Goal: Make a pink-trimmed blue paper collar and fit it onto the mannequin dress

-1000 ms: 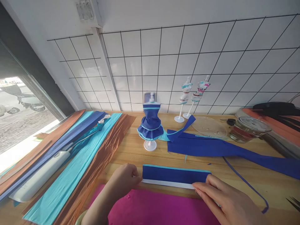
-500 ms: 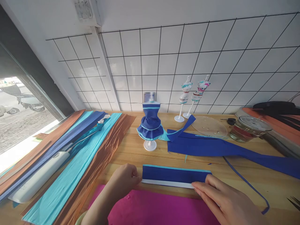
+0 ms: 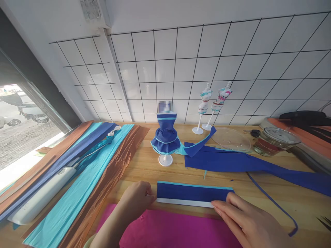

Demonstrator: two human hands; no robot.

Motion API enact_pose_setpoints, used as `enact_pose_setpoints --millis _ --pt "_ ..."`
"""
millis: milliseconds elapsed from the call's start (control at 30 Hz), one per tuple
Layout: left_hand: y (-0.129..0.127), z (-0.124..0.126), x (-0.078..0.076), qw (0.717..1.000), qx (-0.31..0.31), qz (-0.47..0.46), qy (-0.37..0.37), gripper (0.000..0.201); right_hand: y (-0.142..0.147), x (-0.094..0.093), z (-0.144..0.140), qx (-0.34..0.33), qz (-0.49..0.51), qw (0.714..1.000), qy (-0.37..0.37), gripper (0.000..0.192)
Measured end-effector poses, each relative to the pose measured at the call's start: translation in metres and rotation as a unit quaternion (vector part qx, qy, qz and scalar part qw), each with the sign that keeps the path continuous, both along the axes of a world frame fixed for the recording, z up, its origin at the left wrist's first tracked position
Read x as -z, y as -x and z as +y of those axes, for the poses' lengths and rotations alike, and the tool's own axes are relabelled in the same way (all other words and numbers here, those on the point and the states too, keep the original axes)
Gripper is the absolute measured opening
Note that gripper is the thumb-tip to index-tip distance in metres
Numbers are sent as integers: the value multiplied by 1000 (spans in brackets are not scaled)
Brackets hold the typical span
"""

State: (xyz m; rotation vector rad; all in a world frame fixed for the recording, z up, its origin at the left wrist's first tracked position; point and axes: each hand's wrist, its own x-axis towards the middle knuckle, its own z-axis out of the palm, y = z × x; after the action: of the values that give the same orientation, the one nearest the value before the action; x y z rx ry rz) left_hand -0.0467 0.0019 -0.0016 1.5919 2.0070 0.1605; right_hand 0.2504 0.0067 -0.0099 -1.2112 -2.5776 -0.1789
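Nearest the wearer, well in front of the dressed mannequin (image 3: 166, 132), one magenta sheet (image 3: 178, 227) lies on the bench (image 3: 137, 174). Beyond it, also in front of the mannequin, lies one blue strip (image 3: 195, 192), its far edge turquoise, its near edge white. Two hands attend it: the left hand (image 3: 138, 197), curled closed, thumb and fingers pinching the strip's near-left corner; the right hand (image 3: 249, 217), fingers together, thumb and forefinger closed on its right end.

To the mannequin's left: one white-handled tool (image 3: 42, 195) upon overlapping turquoise, violet-blue and rust lengths (image 3: 90, 179), which cannot be counted reliably. Right of it: one thin blue ribbon (image 3: 275, 201) and, farther off, one broad blue length (image 3: 219, 160).

The mannequin, one in number, stands upright in a blue dress trimmed turquoise. Behind and right of it: one clear disc (image 3: 231, 139), one lidded jar (image 3: 276, 142), and two smaller mannequins (image 3: 205, 101) near the tiled wall (image 3: 186, 72).
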Motion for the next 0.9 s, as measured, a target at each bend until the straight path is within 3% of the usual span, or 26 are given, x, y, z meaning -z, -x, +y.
enact_pose_setpoints --millis 200,433,700,900 --pt "-2 -1 -8 999 -8 33 0 13 2 -1 -1 0 17 1000 -9 31" --pt "5 -3 -12 999 -11 38 19 12 -1 4 -2 10 -29 999 -27 33" --pt "-3 -3 -17 992 37 -48 -113 10 7 -5 -4 0 28 999 -22 37" --pt "-23 -3 -7 987 75 -106 -93 12 12 -13 -3 5 36 999 -24 37"
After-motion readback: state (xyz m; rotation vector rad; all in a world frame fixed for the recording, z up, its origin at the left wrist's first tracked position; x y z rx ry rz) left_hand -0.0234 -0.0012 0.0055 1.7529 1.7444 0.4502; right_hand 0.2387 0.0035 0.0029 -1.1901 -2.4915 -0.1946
